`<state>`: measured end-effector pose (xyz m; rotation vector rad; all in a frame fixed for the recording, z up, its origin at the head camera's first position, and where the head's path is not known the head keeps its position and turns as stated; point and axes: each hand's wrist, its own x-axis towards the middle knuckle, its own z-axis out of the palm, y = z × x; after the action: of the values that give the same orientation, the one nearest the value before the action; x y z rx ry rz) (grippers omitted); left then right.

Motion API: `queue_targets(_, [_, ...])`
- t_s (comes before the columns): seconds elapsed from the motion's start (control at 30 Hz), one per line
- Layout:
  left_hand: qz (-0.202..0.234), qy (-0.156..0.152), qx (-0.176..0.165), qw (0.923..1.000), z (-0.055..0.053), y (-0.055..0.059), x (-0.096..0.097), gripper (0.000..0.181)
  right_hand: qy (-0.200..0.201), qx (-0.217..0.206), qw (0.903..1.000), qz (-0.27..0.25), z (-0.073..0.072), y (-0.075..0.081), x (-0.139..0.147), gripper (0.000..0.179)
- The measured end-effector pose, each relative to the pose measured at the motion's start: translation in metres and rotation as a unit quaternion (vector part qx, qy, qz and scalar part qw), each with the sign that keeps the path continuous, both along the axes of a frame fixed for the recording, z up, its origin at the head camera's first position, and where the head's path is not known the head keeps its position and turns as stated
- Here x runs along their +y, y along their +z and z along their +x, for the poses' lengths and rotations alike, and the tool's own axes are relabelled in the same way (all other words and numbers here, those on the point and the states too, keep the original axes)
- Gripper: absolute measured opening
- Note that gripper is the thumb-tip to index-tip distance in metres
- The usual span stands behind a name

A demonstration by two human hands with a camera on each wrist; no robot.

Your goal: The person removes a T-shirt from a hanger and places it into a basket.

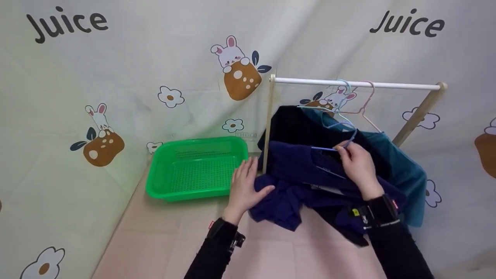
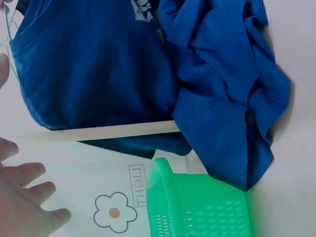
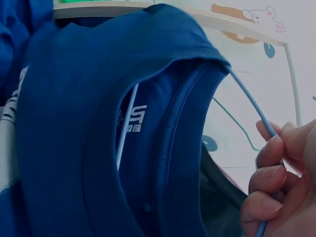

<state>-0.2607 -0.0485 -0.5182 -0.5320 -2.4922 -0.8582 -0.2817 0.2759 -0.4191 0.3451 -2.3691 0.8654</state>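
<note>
My right hand [image 1: 358,166] grips a blue clothes hanger [image 3: 252,101] near its hook, fingers curled round the wire. From this hanger hangs a navy blue shirt [image 1: 288,159], its ribbed neckline [image 3: 103,168] facing the right wrist camera. One arm of the hanger runs into the neck opening, and part of it is hidden by cloth. The shirt's lower part lies bunched toward the front. My left hand [image 1: 246,186] has its fingers spread, beside the shirt's left side and close to the basket's right rim. In the left wrist view, those fingers [image 2: 37,192] hold nothing.
A clothes rack with a white rail [image 1: 310,81] and wooden posts [image 1: 268,124] stands at the right. On it hang a black garment [image 1: 286,120] and a teal garment [image 1: 410,182], on light blue and pink hangers [image 1: 372,93]. A green basket [image 1: 155,170] sits left of the rack.
</note>
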Motion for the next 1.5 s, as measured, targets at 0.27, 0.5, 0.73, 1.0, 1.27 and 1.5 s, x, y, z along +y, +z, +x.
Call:
queue_targets(0.27, [0.002,-0.009,0.015,0.9998,-0.001,0.002,0.003,0.093,0.045,0.044,0.9974,0.034,0.011,-0.017,-0.007,0.007])
queue_targets(0.5, [-0.014,-0.037,0.060,0.9974,0.000,0.002,0.013,0.081,0.074,0.055,0.9934,0.067,0.022,-0.021,-0.019,0.004])
queue_targets(0.73, [-0.035,-0.050,0.103,0.9928,0.000,0.007,0.017,0.063,0.109,0.085,0.9863,0.090,0.030,-0.017,-0.030,0.009])
queue_targets(1.0, [0.006,-0.056,0.179,0.9823,-0.003,0.006,0.018,0.035,0.136,0.101,0.9826,0.076,0.031,-0.015,-0.036,0.015])
queue_targets(1.27, [0.062,-0.052,0.231,0.9695,-0.005,0.012,0.017,0.010,0.164,0.093,0.9808,0.049,0.032,-0.012,-0.038,0.009])
queue_targets(1.5, [0.088,-0.048,0.250,0.9630,-0.001,0.030,0.011,0.006,0.174,0.078,0.9816,0.008,0.032,-0.007,-0.039,0.015])
